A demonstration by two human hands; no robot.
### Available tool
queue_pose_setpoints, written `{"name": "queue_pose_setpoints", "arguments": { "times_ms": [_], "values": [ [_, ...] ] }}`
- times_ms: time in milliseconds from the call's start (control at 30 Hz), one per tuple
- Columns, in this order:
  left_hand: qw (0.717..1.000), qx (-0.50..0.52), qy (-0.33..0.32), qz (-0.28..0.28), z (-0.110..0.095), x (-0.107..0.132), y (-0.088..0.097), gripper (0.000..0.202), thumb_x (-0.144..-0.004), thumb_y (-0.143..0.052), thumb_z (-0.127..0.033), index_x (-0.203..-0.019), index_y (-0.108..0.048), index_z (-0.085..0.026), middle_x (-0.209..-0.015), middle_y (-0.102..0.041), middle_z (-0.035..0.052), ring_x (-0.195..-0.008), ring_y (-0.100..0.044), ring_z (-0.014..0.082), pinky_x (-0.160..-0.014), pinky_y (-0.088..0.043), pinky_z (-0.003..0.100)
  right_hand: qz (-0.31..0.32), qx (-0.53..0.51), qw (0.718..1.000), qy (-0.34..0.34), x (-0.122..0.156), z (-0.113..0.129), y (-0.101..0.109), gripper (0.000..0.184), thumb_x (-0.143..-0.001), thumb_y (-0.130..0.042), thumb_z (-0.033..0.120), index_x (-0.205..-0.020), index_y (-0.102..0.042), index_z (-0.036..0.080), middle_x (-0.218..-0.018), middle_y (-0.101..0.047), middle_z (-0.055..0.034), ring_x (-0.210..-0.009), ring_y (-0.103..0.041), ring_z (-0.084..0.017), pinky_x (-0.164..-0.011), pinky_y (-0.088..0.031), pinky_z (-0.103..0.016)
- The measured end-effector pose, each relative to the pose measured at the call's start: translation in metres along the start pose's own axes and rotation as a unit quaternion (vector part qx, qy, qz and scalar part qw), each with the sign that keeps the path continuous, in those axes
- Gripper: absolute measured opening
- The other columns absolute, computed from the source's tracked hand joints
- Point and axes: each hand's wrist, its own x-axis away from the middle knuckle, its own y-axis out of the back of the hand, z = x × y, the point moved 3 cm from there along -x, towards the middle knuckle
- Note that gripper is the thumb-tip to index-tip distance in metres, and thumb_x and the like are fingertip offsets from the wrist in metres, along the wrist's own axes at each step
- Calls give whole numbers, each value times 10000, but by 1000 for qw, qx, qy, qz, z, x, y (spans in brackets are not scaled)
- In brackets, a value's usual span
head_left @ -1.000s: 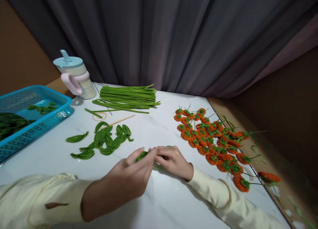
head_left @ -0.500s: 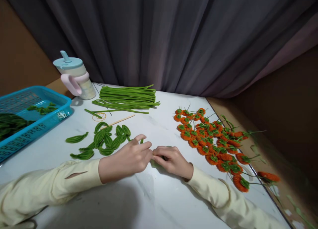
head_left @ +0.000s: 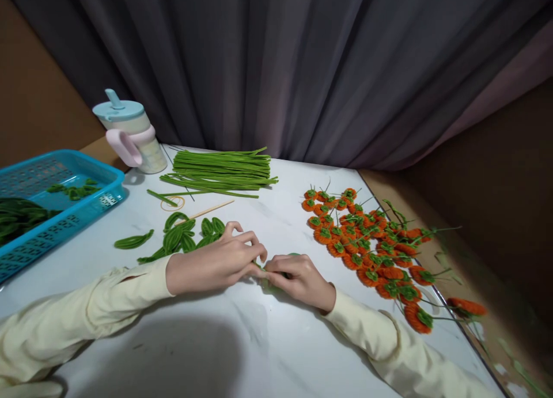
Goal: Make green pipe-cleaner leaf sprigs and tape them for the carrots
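In the middle of the table, my left hand (head_left: pixel 220 262) and my right hand (head_left: pixel 300 283) meet fingertip to fingertip. Between them shows a short bit of green pipe cleaner (head_left: pixel 258 265), pinched from both sides; fingers cover most of it. A sliver of green also peeks out behind my right hand's knuckles. Beside and partly behind my left hand lies a loose heap of green pipe-cleaner leaves (head_left: pixel 173 239), with one single leaf (head_left: pixel 133 240) apart at its left. A thin wooden stick (head_left: pixel 211 208) rests against the heap.
A bundle of straight green pipe cleaners (head_left: pixel 222 169) lies at the back. Orange pipe-cleaner persimmons (head_left: pixel 352 261) with green tops cover the right side, some past the table edge. At left are a blue basket (head_left: pixel 116 185) holding green pieces and a lidded tumbler (head_left: pixel 151 150). Rubber bands (head_left: pixel 179 203) lie near the stick.
My left hand has shifted slightly and its fingers have changed position, baring the green piece between the hands. Its forearm now covers more of the leaves. My right hand stays almost still.
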Motion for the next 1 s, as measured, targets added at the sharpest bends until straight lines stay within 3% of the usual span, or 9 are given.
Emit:
{"name": "queue_pose_setpoints", "arguments": {
  "times_ms": [167, 300, 400, 600, 733, 867, 1000],
  "values": [
    [999, 34, 13, 18, 2, -1, 5, 246, -934, -365, -140, -767, -545, -160, -752, -574, 12, -851, -496, 166, -797, -228, 331, -6, -91, 991, -94, 0, -3, 1, 345, -897, -535, 410, -761, -680, 128, -647, -664, -39, -508, -541, -93, -523, -425, -182],
    [999, 43, 25, -14, 3, -1, 3, 259, -930, -366, -153, -771, -571, -165, -741, -575, 11, -823, -496, 161, -789, -221, 330, 12, -252, 953, -169, 1, -10, -1, 343, -836, -607, 450, -836, -679, 115, -730, -694, -64, -617, -627, -137, -587, -493, -214],
    [998, 39, 28, -30, 5, -1, 2, 264, -925, -360, -149, -786, -583, -168, -732, -580, 12, -838, -501, 166, -802, -215, 340, 19, -318, 929, -188, -1, -10, 0, 333, -823, -628, 443, -845, -665, 113, -724, -690, -60, -664, -647, -152, -630, -507, -235],
    [998, 45, 27, -32, 5, -1, 2, 237, -900, -393, -106, -767, -580, -167, -722, -578, -5, -865, -504, 159, -815, -195, 341, 38, -338, 920, -193, -3, -5, 0, 316, -854, -595, 429, -854, -620, 115, -734, -682, -63, -687, -644, -149, -643, -495, -241],
    [996, 81, 38, -11, 3, -2, 2, 242, -895, -425, -92, -729, -582, -172, -732, -581, -23, -850, -504, 143, -815, -189, 324, 41, -275, 948, -156, -1, -5, 0, 276, -894, -549, 382, -864, -620, 118, -734, -683, -61, -631, -621, -127, -581, -468, -210],
    [986, 134, 94, 40, 6, -4, 0, 258, -883, -455, -79, -667, -572, -159, -747, -598, -30, -826, -511, 134, -797, -209, 295, 29, -89, 995, -34, 0, -1, 1, 251, -941, -466, 282, -865, -647, 126, -742, -674, -67, -593, -581, -115, -578, -441, -206],
    [970, 174, 143, 95, 10, -5, -4, 341, -916, -408, -104, -618, -568, -151, -708, -624, -32, -763, -525, 127, -817, -232, 291, 30, 12, 997, 73, 2, 1, -2, 336, -970, -358, 266, -903, -641, 99, -741, -647, -115, -668, -585, -161, -611, -447, -245]
  ]
}}
